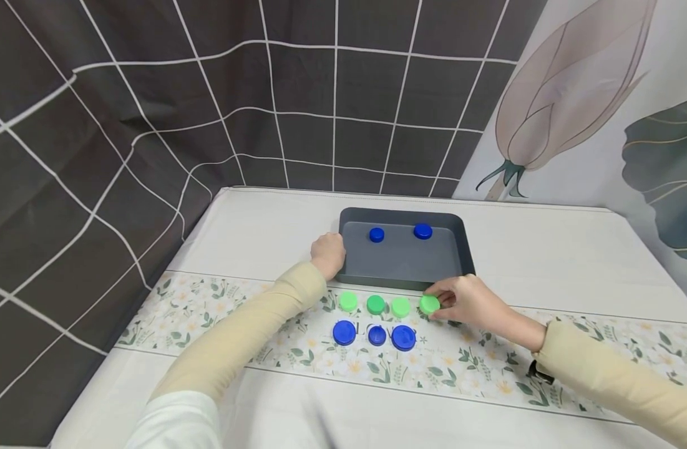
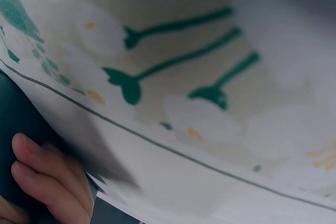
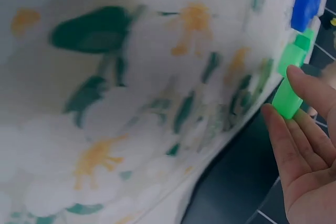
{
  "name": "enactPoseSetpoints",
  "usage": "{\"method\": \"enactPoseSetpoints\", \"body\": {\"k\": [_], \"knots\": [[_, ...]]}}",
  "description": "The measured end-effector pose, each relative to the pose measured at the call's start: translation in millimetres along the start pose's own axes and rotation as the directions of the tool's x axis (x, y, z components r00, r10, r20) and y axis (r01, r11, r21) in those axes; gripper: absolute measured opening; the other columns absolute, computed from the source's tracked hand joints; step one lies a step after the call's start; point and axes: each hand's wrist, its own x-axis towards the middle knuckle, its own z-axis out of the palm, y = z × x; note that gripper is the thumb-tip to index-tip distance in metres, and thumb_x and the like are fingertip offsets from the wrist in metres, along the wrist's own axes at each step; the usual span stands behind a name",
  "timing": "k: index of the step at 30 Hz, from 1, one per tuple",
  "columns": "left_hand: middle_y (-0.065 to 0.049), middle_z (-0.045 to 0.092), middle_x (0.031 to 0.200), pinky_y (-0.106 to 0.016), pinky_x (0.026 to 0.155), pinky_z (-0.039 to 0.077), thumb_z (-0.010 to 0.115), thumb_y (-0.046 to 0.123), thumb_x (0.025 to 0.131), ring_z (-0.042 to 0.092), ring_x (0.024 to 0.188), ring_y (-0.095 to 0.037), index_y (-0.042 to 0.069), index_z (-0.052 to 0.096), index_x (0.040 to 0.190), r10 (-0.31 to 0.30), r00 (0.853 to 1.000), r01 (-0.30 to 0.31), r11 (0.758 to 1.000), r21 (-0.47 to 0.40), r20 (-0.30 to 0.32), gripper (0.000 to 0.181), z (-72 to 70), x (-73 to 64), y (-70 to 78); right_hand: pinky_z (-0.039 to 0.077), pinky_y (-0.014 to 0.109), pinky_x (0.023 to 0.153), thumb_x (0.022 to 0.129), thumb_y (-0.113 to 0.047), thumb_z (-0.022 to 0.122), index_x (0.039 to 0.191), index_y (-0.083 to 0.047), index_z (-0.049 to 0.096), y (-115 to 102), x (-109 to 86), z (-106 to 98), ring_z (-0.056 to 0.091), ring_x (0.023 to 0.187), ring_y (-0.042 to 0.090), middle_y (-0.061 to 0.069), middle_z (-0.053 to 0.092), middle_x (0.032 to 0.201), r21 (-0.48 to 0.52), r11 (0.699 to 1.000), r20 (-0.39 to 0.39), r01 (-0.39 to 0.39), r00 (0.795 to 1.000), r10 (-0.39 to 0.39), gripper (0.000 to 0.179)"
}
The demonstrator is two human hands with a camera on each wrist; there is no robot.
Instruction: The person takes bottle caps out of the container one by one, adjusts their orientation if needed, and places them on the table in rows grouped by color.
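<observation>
My right hand pinches a light green bottle cap between thumb and fingertips, at the right end of a row of green caps. In the right wrist view, the thumb is on one side of this cap and the fingers on the other. My left hand grips the left wall of a dark grey tray. The left wrist view shows some of its fingers against the dark tray side; the rest are hidden. Two blue caps lie inside the tray.
In front of the tray, two light green caps and a darker green cap continue the row. Nearer to me are three blue caps on the flowered strip of the tablecloth. A dark checked curtain hangs behind.
</observation>
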Motion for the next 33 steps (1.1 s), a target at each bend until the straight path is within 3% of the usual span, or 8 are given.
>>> {"method": "enactPoseSetpoints", "body": {"k": [5,13,33], "knots": [[-0.016,0.073,0.092,-0.031,0.063,0.059,0.052,0.014,0.098,0.072,0.076,-0.023,-0.003,0.069,0.098,-0.001,1.0,0.001,1.0,-0.004,0.003,0.024,-0.9,-0.2,1.0,0.057,0.023,0.067,0.072,-0.018,0.084,0.103,-0.007,0.073,2.4,-3.4,4.2,0.069,0.079,0.013,0.004,0.074,0.09,-0.003,1.0,0.005,-0.008,1.0,0.008,0.034],[-0.017,0.073,0.092,-0.031,0.063,0.059,0.052,0.013,0.098,0.072,0.077,-0.023,-0.004,0.069,0.098,0.003,1.0,-0.003,1.0,-0.017,-0.002,0.024,-2.2,-1.8,1.2,0.047,0.018,0.057,0.071,-0.014,0.084,0.103,-0.006,0.071,9.5,-7.0,13.3,0.052,0.065,-0.001,-0.007,0.064,0.079,0.03,0.999,-0.003,0.02,1.0,-0.02,0.036],[-0.017,0.072,0.093,-0.032,0.064,0.059,0.053,0.014,0.097,0.072,0.079,-0.024,-0.003,0.069,0.1,-0.01,1.0,0.01,1.0,-0.024,-0.006,0.023,-1.3,-1.6,0.7,0.044,0.018,0.056,0.072,-0.016,0.084,0.108,-0.004,0.069,10.6,-8.0,16.0,0.048,0.064,-0.001,-0.006,0.06,0.075,0.083,0.996,0.011,-0.021,1.0,0.02,0.041]]}}
